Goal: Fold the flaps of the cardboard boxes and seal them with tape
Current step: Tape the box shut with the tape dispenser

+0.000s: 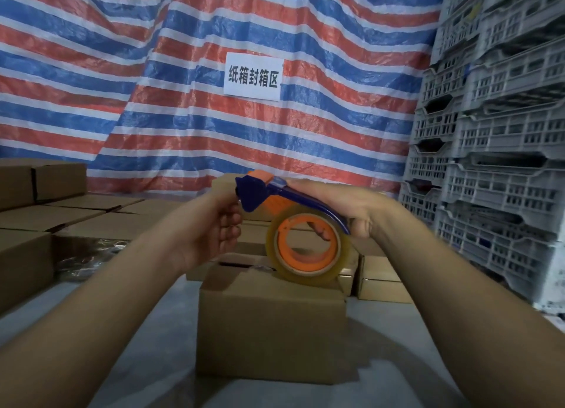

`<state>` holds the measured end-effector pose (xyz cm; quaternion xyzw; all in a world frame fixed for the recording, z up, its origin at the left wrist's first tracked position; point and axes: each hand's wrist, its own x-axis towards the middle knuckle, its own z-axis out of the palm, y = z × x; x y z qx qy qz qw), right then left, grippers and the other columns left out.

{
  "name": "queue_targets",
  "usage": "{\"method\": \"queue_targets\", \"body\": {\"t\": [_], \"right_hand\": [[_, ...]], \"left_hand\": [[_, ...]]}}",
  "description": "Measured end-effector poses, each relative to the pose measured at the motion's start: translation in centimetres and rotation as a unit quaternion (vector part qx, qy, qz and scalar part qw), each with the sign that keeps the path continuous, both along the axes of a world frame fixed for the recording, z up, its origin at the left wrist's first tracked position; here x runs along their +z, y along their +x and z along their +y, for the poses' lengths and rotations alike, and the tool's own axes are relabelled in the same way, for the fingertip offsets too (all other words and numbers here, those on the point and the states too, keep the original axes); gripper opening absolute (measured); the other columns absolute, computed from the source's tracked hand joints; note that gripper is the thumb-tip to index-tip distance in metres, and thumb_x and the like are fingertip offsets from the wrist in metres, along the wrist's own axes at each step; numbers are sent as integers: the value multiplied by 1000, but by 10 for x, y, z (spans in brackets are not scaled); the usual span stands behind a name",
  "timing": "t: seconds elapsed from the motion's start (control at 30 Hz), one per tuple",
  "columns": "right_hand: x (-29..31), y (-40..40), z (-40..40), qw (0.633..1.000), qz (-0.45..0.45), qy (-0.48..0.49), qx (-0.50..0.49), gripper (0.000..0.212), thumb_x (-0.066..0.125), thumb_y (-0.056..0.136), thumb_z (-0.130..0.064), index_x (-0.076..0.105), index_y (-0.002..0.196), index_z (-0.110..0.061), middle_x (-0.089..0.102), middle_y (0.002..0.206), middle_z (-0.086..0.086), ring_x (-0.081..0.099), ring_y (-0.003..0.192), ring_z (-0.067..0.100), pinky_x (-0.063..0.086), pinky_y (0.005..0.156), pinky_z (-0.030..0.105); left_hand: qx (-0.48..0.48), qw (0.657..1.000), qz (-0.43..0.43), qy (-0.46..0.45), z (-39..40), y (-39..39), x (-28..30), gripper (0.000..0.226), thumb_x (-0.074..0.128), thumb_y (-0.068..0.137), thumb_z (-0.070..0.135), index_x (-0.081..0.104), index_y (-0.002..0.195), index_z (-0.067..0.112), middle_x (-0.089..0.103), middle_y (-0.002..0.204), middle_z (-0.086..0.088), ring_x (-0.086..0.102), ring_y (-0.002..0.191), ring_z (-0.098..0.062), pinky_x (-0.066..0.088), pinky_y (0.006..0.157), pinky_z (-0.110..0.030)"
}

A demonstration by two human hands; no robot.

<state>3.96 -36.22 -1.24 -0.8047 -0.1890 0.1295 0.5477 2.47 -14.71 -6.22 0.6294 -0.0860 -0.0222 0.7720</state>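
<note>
My right hand (345,205) grips the blue handle of the tape dispenser (284,212), fingers curled through its orange core, the clear tape roll (302,248) hanging just above the cardboard box (269,325) in front of me. My left hand (214,224) curls at the dispenser's blade end; whether it pinches the tape tail I cannot tell. The box looks light and stiff, likely to slide on the smooth grey floor (91,331) unless I brace its top edge. Its far flap seems slightly raised. Open floor lies on both sides; more boxes (46,218) sit left, stacked grey crates (495,163) right.
</note>
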Motion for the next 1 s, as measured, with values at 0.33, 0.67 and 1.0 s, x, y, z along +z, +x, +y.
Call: {"method": "queue_targets", "body": {"t": [0.33,0.67,1.0], "right_hand": [[3,11,0,999,-15,-10,-27,69,81,57,-59,60,109,-19,76,86,3,70,67,12,55,64,26],[13,19,-15,994,74,-83,-1,55,73,75,-56,60,109,-15,73,78,2,67,60,10,53,51,23],[19,18,1,986,43,-161,-8,67,74,72,-55,56,121,-14,74,83,5,70,66,13,57,60,25]], "left_hand": [[82,986,15,-147,-17,10,-28,22,50,97,17,50,75,17,44,55,5,41,49,-6,39,51,-19],[126,964,74,-224,-14,14,-33,29,46,99,13,49,70,15,41,50,4,38,43,-8,50,66,-32],[133,988,47,-63,23,7,-36,31,47,95,14,47,65,17,39,51,3,33,43,-11,41,44,-23]]}}
